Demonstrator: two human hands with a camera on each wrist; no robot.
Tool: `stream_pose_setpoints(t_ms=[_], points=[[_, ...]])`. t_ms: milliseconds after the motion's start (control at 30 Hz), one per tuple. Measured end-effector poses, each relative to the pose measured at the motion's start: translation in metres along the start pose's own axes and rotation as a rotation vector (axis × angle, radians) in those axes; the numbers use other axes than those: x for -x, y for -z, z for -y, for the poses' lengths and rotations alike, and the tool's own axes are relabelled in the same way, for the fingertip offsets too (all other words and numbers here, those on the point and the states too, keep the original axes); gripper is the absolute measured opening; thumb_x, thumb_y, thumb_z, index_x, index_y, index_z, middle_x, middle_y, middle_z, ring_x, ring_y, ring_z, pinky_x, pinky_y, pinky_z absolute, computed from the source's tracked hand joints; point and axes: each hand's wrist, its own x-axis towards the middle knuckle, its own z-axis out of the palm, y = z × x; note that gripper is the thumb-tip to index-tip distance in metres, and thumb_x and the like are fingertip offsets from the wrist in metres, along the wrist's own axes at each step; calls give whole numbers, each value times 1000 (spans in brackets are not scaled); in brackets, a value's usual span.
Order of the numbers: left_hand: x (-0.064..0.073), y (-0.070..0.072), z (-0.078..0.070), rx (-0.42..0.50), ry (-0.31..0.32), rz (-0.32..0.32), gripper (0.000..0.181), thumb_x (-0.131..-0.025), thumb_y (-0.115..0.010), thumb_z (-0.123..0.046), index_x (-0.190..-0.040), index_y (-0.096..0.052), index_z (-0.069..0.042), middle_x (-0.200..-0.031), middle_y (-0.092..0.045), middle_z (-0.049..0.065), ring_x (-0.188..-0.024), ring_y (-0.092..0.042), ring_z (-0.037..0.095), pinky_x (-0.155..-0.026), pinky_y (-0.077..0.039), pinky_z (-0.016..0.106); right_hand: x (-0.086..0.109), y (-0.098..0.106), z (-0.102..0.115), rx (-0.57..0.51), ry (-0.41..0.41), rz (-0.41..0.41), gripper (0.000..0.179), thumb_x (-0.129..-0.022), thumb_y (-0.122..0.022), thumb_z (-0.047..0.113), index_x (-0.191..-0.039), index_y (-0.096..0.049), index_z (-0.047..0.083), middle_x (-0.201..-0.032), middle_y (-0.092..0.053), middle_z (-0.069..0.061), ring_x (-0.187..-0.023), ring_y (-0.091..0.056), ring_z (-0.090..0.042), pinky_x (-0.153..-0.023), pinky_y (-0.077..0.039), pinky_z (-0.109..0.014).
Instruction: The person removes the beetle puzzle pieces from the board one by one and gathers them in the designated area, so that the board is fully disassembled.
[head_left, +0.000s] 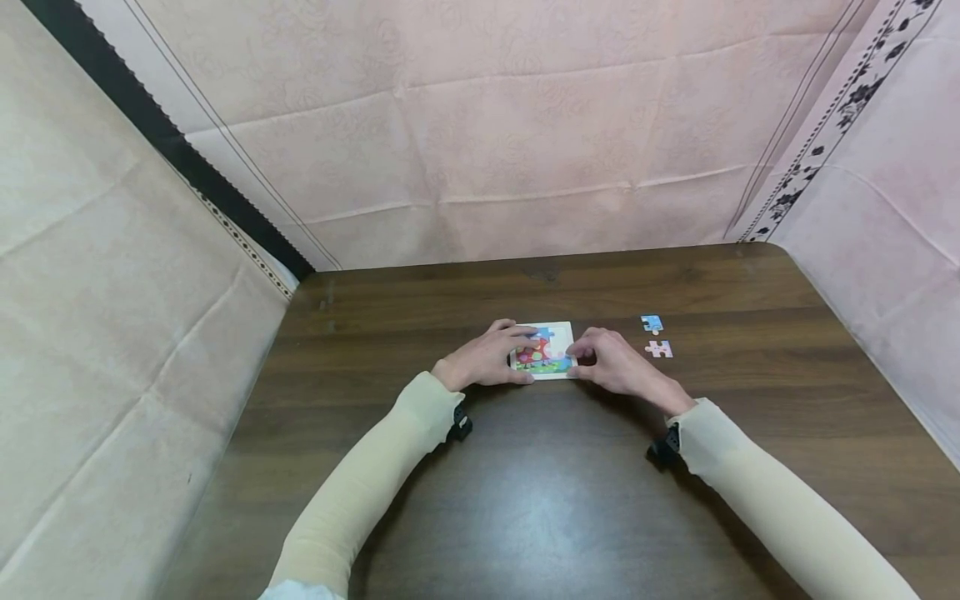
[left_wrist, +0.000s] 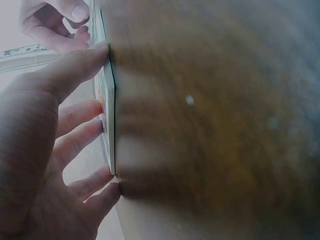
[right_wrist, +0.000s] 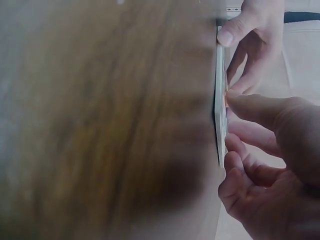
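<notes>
A small picture puzzle in a white-rimmed board (head_left: 553,377) lies on the table, its picture showing red, green and blue parts. My left hand (head_left: 491,354) rests over its left side with fingers spread. In the left wrist view its thumb (left_wrist: 97,56) touches the board's near edge. At the right side of the board is my right hand (head_left: 617,362), its fingers bent. The right wrist view shows the right thumb tip (right_wrist: 234,100) at the puzzle's surface, beside a sliver of orange. I cannot tell whether the right fingers pinch a piece. Part of the board is bare white at upper right.
Two loose puzzle pieces, a blue one (head_left: 651,324) and a pink one (head_left: 660,349), lie right of the board, beyond my right hand. The brown wooden table (head_left: 525,483) is bordered at the back and sides by hanging pale cloth (head_left: 487,150).
</notes>
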Motion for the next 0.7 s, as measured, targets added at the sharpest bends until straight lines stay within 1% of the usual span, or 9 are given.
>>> stream_pose_setpoints(t_ms=[67,167,200,267,333,367,500,567,700], points=[[0,0,0,2,-1,1,67,-101,-77,-48,-160,-57,-23,-179,-37,-3,-168,-23,32,-133,-36,55,-1,-1,1,6,-7,13,34,-99,-83,17,-127,-79,0,-118,-73,-17,-104,-66,-28,-93,-57,-49],[0,0,0,5,-1,2,67,-101,-77,-48,-160,-57,-24,-179,-37,-3,-168,-22,32,-133,-36,55,-2,-1,0,15,2,24,35,-99,-83,20,-127,-79,1,-119,-73,-17,-104,-64,-28,-92,-55,-48],[0,0,0,5,0,3,67,-101,-77,-48,-160,-57,-24,-179,-36,-3,-168,-22,32,-133,-36,55,-3,-4,-7,15,22,17,36,-99,-82,23,-127,-79,1,-117,-72,-17,-102,-63,-27,-90,-54,-44],[0,0,0,4,1,5,68,-101,-77,-48,-161,-56,-24,-179,-36,-3,-168,-22,32,-133,-36,55,-5,-4,-11,14,32,17,37,-99,-83,25,-126,-79,1,-117,-72,-17,-101,-60,-28,-88,-51,-43],[0,0,0,5,3,7,68,-101,-77,-49,-161,-56,-24,-179,-36,-4,-168,-21,32,-133,-36,55,-9,-11,-27,14,68,13,40,-100,-83,32,-127,-79,3,-117,-71,-16,-100,-59,-27,-88,-51,-40],[0,0,0,5,3,7,68,-101,-77,-49,-161,-56,-25,-179,-36,-4,-168,-21,32,-133,-36,55,-10,-12,-29,14,72,14,41,-100,-83,33,-127,-79,3,-117,-71,-17,-100,-59,-28,-88,-51,-41],[0,0,0,2,3,5,69,-101,-77,-50,-161,-56,-25,-179,-36,-4,-168,-22,31,-132,-36,55,-12,-11,-27,20,59,31,38,-99,-83,31,-125,-79,4,-118,-71,-17,-103,-60,-29,-93,-53,-46],[0,0,0,1,5,5,68,-100,-77,-50,-161,-56,-25,-179,-37,-4,-167,-23,31,-132,-36,55,-9,-4,-10,25,9,51,33,-98,-84,24,-123,-78,2,-119,-71,-18,-107,-61,-31,-97,-53,-52],[0,0,0,3,7,8,68,-101,-77,-50,-161,-56,-26,-179,-36,-4,-168,-22,31,-133,-36,55,-11,-4,-7,36,-50,82,31,-99,-83,21,-123,-75,3,-123,-69,-18,-111,-61,-32,-103,-52,-55]])
